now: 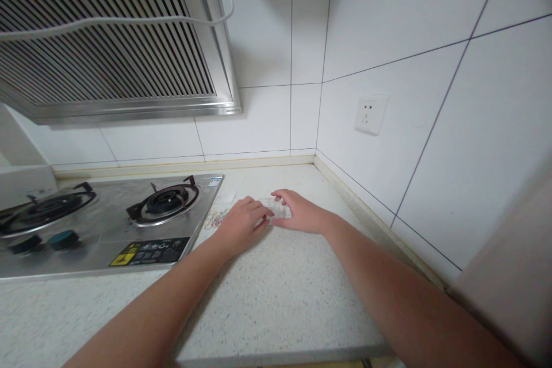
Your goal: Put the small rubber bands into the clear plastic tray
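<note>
On the speckled countertop (276, 287), a small clear plastic container (280, 207) lies between my two hands. My right hand (299, 211) curves around its right side, thumb at the near edge and fingers at the far edge. My left hand (244, 224) is at the container's left end, its fingers bent and its thumb close to the fingertips; what they pinch, if anything, is too small to make out. Just left of that hand lies a cluster of small, thin, multicoloured pieces (214, 219), partly hidden by it. A flat clear piece (225, 197), perhaps a lid, lies behind them.
A steel gas stove (103, 247) with two burners and knobs fills the left. Above it, a slatted range hood (129, 69) juts out, with a white cable (129, 20) across it. Tiled walls meet behind my hands; the right one has a power socket (371, 115).
</note>
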A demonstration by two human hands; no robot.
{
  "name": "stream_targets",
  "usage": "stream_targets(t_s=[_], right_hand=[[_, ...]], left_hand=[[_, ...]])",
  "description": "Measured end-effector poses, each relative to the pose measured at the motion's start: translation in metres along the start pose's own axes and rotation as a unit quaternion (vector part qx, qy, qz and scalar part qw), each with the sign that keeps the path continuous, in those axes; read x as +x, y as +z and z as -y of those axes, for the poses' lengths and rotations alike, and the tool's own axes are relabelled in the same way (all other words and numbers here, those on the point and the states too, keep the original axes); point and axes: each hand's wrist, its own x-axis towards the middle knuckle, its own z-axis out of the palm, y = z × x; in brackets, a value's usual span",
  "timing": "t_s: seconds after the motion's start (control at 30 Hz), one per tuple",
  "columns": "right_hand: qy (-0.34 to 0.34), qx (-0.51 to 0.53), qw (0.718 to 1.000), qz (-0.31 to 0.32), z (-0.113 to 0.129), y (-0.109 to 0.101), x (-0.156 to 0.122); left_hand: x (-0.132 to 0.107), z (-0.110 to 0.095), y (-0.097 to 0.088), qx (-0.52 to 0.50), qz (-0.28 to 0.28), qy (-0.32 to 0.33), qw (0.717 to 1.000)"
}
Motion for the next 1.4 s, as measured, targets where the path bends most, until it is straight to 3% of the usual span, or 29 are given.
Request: stream_targets(t_s=[0.83, 1.13, 1.4], right_hand=[[0.003, 0.006, 1.0, 0.005, -0.001, -0.005, -0.001], [0.01, 0.012, 1.0, 0.015, 0.002, -0.007, -0.001], [0.042, 0.04, 0.997, 0.046, 0.007, -0.011, -0.003]], left_hand=[[-0.008, 0.01, 0.003, -0.061, -0.02, -0.045, 0.997], [-0.013, 0.021, 0.01, -0.131, 0.037, -0.104, 0.985], [-0.015, 0.022, 0.006, -0.196, 0.044, -0.146, 0.969]])
